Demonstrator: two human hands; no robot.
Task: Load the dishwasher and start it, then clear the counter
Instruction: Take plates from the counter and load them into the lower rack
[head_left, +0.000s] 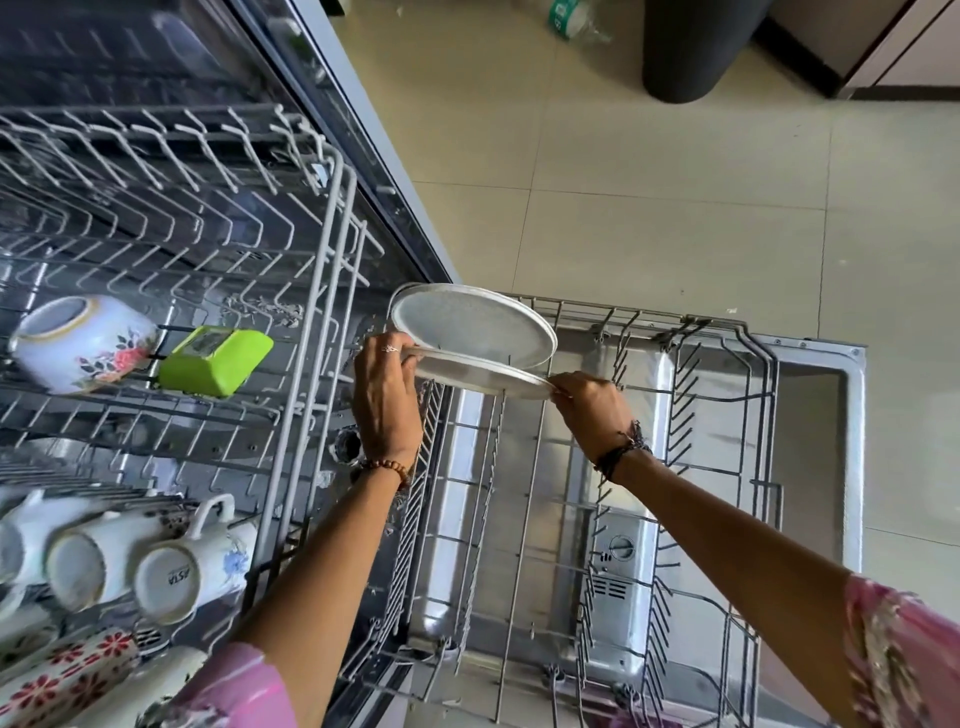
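Left hand (387, 387) and right hand (589, 402) pinch opposite rims of the near steel plate (483, 371). It looks light, stiff and slick, so rim holds suit. A second plate (472, 325) stands just beyond the grip.

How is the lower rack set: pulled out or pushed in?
Pulled out: the lower rack sits over the open door, beyond the upper rack.

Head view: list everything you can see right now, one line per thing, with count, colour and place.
steel plates: two, silver, far end of the lower rack, the nearer one held
lower rack: one, grey wire, pulled out over the open door
upper rack: one, grey wire, left
bowl: one, white floral, upper rack, on its side
green container: one, upper rack, beside the bowl
cups: several, white, upper rack, near end
bin: one, dark, on the floor
plastic bottle: one, clear, floor beside the bin
left hand: grips the nearer plate's left rim
right hand: pinches its right rim
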